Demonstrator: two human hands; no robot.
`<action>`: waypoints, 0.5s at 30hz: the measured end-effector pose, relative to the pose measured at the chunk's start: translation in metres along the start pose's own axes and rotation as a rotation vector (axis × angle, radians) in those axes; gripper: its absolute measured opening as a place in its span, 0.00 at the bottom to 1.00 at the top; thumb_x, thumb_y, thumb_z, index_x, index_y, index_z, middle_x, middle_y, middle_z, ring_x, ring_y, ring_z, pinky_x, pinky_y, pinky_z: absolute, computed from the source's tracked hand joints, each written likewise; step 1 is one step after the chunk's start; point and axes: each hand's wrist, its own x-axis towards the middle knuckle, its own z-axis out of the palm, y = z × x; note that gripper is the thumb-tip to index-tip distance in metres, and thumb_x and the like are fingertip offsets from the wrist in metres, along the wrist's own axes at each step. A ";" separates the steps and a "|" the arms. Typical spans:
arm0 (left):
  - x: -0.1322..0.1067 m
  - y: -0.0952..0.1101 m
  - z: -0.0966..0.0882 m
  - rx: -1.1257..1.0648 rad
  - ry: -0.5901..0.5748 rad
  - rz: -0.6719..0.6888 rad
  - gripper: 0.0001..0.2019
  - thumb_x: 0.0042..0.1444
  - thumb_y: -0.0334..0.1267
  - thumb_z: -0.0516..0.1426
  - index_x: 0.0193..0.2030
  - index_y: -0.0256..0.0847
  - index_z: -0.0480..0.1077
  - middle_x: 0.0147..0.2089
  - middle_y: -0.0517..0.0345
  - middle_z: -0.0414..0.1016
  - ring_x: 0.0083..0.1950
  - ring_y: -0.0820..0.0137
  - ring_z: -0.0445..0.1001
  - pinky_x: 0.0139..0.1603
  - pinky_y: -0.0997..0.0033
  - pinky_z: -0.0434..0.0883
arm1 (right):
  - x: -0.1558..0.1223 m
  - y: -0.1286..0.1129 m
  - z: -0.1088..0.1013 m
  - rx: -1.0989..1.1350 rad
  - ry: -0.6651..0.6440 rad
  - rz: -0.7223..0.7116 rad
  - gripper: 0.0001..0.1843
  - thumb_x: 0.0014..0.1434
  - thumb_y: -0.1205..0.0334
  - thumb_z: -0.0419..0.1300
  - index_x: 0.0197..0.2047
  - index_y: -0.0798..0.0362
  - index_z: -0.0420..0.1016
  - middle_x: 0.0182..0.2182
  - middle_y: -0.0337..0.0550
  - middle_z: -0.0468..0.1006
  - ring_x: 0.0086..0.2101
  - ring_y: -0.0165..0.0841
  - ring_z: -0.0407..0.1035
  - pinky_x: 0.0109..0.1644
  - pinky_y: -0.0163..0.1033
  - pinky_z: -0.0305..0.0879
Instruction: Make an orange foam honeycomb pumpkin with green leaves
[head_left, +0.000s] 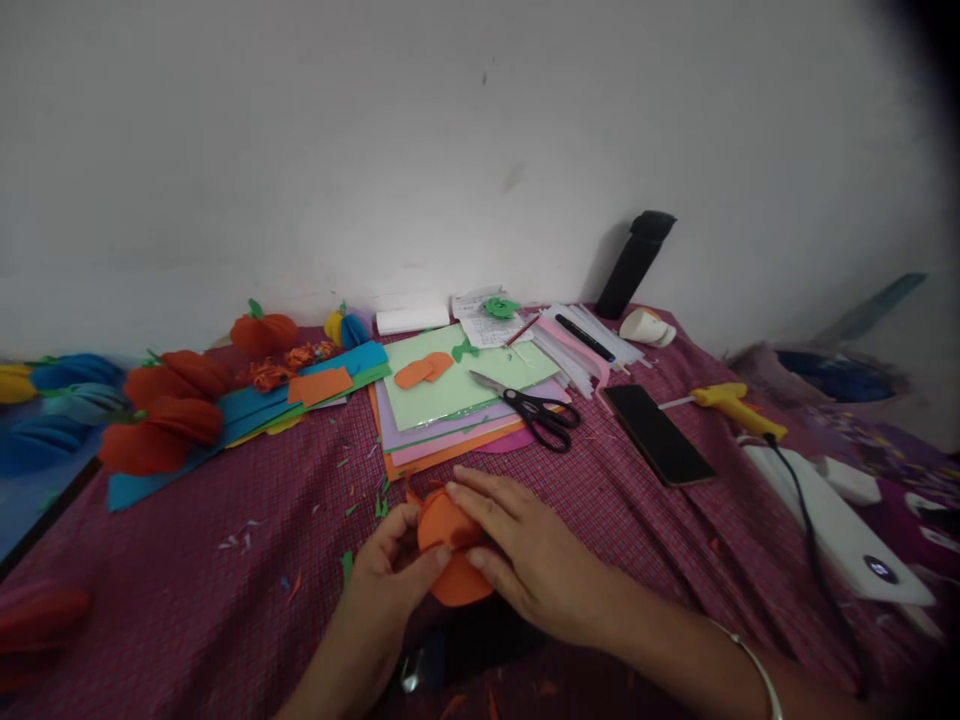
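Observation:
Low at the front, my left hand and my right hand hold rounded orange paper cutouts between them. The left thumb presses on the near face while its fingers curl behind. My right fingers lie across the upper right of the paper, with the thumb at its right edge. How many layers there are I cannot make out. Beyond my hands, black-handled scissors rest partly on a stack of coloured paper sheets. Two more orange cutouts lie on the pale green top sheet.
Finished paper pumpkins and blue paper strips are at left. On the right are a phone, a yellow glue gun with a black cord, and a white device. Green scraps dot the cloth. A wall stands behind.

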 end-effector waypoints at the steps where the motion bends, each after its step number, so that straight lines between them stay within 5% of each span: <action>1: 0.000 0.001 0.000 -0.005 0.001 -0.004 0.15 0.42 0.37 0.70 0.35 0.40 0.72 0.34 0.60 0.78 0.32 0.71 0.75 0.36 0.72 0.72 | 0.000 0.001 0.001 0.004 0.002 0.001 0.30 0.64 0.66 0.54 0.69 0.54 0.56 0.67 0.51 0.59 0.64 0.39 0.54 0.68 0.50 0.55; 10: -0.001 0.004 0.004 0.189 -0.012 0.124 0.08 0.46 0.34 0.66 0.33 0.41 0.72 0.28 0.62 0.76 0.28 0.71 0.73 0.29 0.74 0.71 | 0.000 -0.001 0.001 0.036 -0.001 0.016 0.30 0.65 0.64 0.53 0.69 0.53 0.55 0.66 0.51 0.61 0.64 0.39 0.56 0.67 0.51 0.57; 15: -0.001 -0.001 0.003 0.147 -0.012 0.158 0.12 0.48 0.32 0.65 0.40 0.44 0.71 0.36 0.59 0.80 0.32 0.70 0.77 0.34 0.72 0.73 | -0.001 -0.002 0.001 0.028 -0.017 0.007 0.31 0.64 0.66 0.53 0.70 0.53 0.54 0.67 0.50 0.59 0.65 0.38 0.54 0.68 0.50 0.56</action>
